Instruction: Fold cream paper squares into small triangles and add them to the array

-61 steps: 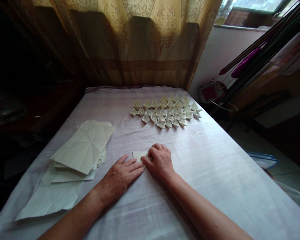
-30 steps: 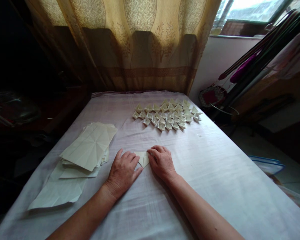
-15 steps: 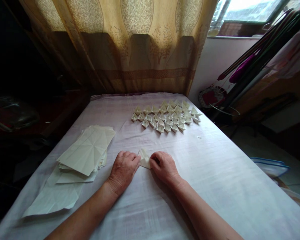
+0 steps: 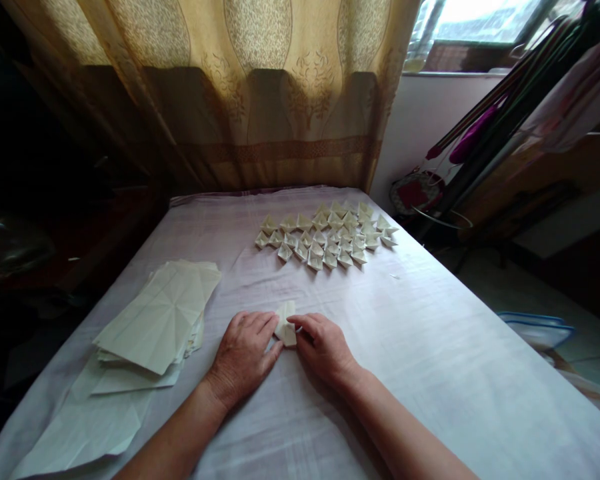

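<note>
A small piece of folded cream paper point(image 4: 286, 325) lies on the cloth-covered table between both hands. My left hand point(image 4: 244, 350) rests on the cloth, its thumb and index finger closed at the paper's left edge. From the right, my right hand point(image 4: 326, 345) pinches the paper, with its index finger over the top and its thumb near the lower right edge. Further back sits a group of small folded paper boats point(image 4: 330, 237), set close together in rows. A stack of creased paper sheets point(image 4: 163, 313) lies to the left of my left hand.
The table is spread with a pale checked cloth point(image 4: 420, 373). Beyond its far edge hangs a yellow patterned curtain point(image 4: 265, 120). A tiny paper scrap point(image 4: 395, 276) lies on the right side. Blue-edged plastic containers point(image 4: 535, 328) stand beyond the right edge.
The folded paper now stands more upright and looks narrower. My right index finger has moved onto its face, and my left thumb has spread lower. The whole view has shifted slightly.
</note>
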